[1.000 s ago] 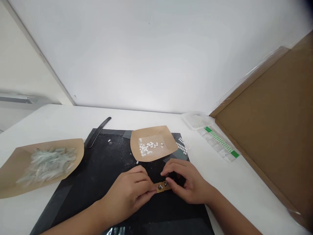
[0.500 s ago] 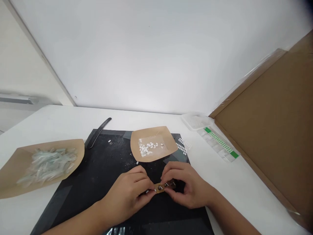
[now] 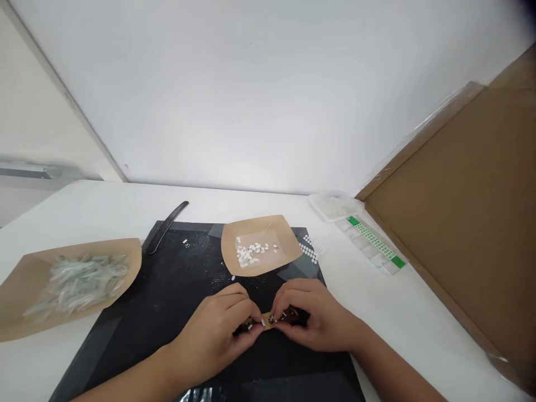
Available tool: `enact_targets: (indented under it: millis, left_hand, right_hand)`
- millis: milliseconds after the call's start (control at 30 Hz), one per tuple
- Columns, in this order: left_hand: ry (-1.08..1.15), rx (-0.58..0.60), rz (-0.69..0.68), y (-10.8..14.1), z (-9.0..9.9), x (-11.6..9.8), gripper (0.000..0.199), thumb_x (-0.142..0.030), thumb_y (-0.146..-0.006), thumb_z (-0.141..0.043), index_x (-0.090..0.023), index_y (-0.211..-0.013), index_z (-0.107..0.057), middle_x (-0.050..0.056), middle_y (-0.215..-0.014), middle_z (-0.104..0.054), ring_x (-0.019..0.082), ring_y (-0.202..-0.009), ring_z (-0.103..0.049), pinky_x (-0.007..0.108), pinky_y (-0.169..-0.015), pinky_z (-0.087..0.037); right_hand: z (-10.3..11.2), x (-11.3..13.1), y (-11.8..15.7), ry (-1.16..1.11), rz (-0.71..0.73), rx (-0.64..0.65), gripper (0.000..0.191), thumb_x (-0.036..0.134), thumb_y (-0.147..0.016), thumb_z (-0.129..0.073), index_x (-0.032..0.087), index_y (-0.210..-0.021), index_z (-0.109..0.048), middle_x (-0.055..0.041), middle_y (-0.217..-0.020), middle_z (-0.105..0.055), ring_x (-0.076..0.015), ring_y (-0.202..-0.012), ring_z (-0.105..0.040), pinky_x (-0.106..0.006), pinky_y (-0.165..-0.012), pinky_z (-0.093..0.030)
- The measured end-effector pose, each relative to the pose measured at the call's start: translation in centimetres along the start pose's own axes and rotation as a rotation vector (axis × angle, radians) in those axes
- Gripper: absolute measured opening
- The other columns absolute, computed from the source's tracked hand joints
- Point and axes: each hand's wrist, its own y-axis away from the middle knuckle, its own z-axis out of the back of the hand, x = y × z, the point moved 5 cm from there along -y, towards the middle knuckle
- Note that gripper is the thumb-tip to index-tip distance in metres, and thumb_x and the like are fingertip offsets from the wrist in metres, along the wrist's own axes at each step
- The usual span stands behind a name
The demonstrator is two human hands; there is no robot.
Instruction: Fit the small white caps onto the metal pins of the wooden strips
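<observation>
Over the black mat point(image 3: 176, 301), a narrow brown strip point(image 3: 268, 322) with small dark round parts and white slivers on it is stretched between my hands. My left hand point(image 3: 224, 326) pinches its left part between thumb and forefinger. On the other side, my right hand point(image 3: 312, 314) is closed on the strip, fingertips and thumb beside one of the dark round parts. Fingers cover much of the strip, so its ends are partly hidden. Just beyond the hands, a brown paper tray point(image 3: 232, 237) holds small white oval pieces point(image 3: 249, 254).
Left stands a larger paper tray point(image 3: 25, 279) of clear thin plastic pieces point(image 3: 84, 279). A dark curved tool point(image 3: 167, 228) lies across the mat's far edge. At right are white dots point(image 3: 310, 249), a green-edged strip point(image 3: 377, 243), a clear plastic tray point(image 3: 333, 206) and a cardboard box point(image 3: 460, 212).
My right hand has shifted slightly left along the strip, closer to my left hand, to the neighbouring dark round part. My left hand keeps its pinch. The whole view has shifted slightly.
</observation>
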Motion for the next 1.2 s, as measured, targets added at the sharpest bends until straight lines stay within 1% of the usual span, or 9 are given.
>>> enact_targets:
  millis: [200, 333, 433, 500, 633, 800, 1000, 1100, 1200]
  left_hand:
    - [0.011, 0.02, 0.033, 0.1, 0.1, -0.1, 0.01, -0.013, -0.096, -0.071, -0.022, -0.1, -0.068, 0.001, -0.085, -0.071, 0.017, -0.083, -0.062, 0.025, -0.069, -0.047]
    - [0.005, 0.037, 0.044, 0.1, 0.2, -0.1, 0.011, -0.014, -0.096, -0.071, -0.022, -0.101, -0.067, 0.001, -0.088, -0.071, 0.017, -0.085, -0.063, 0.026, -0.07, -0.048]
    - [-0.02, 0.055, 0.043, 0.1, 0.3, 0.0, 0.011, -0.017, -0.097, -0.072, -0.023, -0.103, -0.066, 0.001, -0.093, -0.072, 0.018, -0.088, -0.063, 0.027, -0.072, -0.049]
    - [-0.047, 0.062, 0.032, 0.0, 0.4, 0.0, 0.009, -0.019, -0.098, -0.071, -0.023, -0.103, -0.065, 0.001, -0.094, -0.072, 0.018, -0.087, -0.063, 0.029, -0.073, -0.049]
    - [-0.098, 0.083, -0.031, -0.1, 0.8, -0.2, 0.005, -0.021, -0.1, -0.069, -0.021, -0.101, -0.065, 0.002, -0.091, -0.072, 0.018, -0.083, -0.062, 0.03, -0.07, -0.049]
    - [-0.114, 0.086, -0.098, -0.2, 1.2, -0.5, 0.004, -0.019, -0.1, -0.068, -0.02, -0.097, -0.066, 0.002, -0.086, -0.072, 0.017, -0.078, -0.062, 0.029, -0.069, -0.051]
    - [-0.139, 0.084, -0.167, 0.1, 1.4, -0.9, 0.008, -0.017, -0.102, -0.066, -0.019, -0.095, -0.068, 0.003, -0.082, -0.072, 0.017, -0.078, -0.065, 0.027, -0.07, -0.054]
    - [-0.151, 0.057, -0.161, 0.3, 1.4, -0.7, 0.011, -0.019, -0.104, -0.064, -0.019, -0.096, -0.07, 0.003, -0.078, -0.072, 0.016, -0.075, -0.067, 0.025, -0.067, -0.055]
    - [-0.178, 0.042, -0.143, 0.6, 1.3, -0.4, 0.013, -0.022, -0.105, -0.062, -0.019, -0.096, -0.071, 0.003, -0.076, -0.071, 0.015, -0.072, -0.067, 0.024, -0.066, -0.055]
  right_hand:
    - [0.0, -0.6, 0.3, 0.034, -0.097, -0.031, 0.015, 0.018, -0.088, -0.077, 0.025, -0.098, -0.067, 0.0026, -0.089, -0.074, -0.0138, -0.076, -0.066, -0.025, -0.067, -0.048]
    - [0.2, -0.2, 0.0, 0.033, -0.088, -0.031, 0.019, 0.02, -0.088, -0.079, 0.025, -0.102, -0.067, 0.0029, -0.091, -0.074, -0.0141, -0.078, -0.067, -0.026, -0.07, -0.048]
    - [0.8, 0.0, 0.1, 0.046, -0.083, -0.027, 0.024, 0.021, -0.087, -0.081, 0.025, -0.107, -0.067, 0.0011, -0.097, -0.074, -0.0157, -0.083, -0.067, -0.027, -0.074, -0.049]
    - [1.4, -0.1, 0.2, 0.053, -0.073, -0.028, 0.022, 0.023, -0.088, -0.081, 0.025, -0.106, -0.068, -0.0002, -0.1, -0.073, -0.0167, -0.087, -0.066, -0.028, -0.075, -0.05]
    - [2.0, -0.3, 0.5, 0.057, -0.027, -0.008, 0.011, 0.028, -0.093, -0.08, 0.025, -0.096, -0.07, 0.0002, -0.092, -0.073, -0.0167, -0.084, -0.066, -0.029, -0.074, -0.05]
    - [1.7, -0.5, 0.6, 0.05, -0.005, 0.01, 0.006, 0.023, -0.094, -0.078, 0.025, -0.094, -0.072, -0.0004, -0.092, -0.074, -0.0166, -0.084, -0.067, -0.029, -0.075, -0.052]
    - [1.4, -0.7, 0.6, 0.048, -0.001, -0.004, 0.012, 0.015, -0.091, -0.077, 0.025, -0.093, -0.071, 0.0004, -0.092, -0.076, -0.0159, -0.084, -0.068, -0.028, -0.075, -0.052]
    - [1.2, -0.8, 0.6, 0.044, -0.023, 0.0, 0.013, 0.014, -0.09, -0.077, 0.024, -0.092, -0.069, 0.0013, -0.09, -0.076, -0.0145, -0.08, -0.067, -0.025, -0.07, -0.05]
    - [1.2, -1.0, 0.7, 0.044, -0.072, -0.019, 0.014, 0.018, -0.09, -0.079, 0.024, -0.094, -0.067, 0.0022, -0.089, -0.075, -0.0128, -0.074, -0.065, -0.024, -0.065, -0.048]
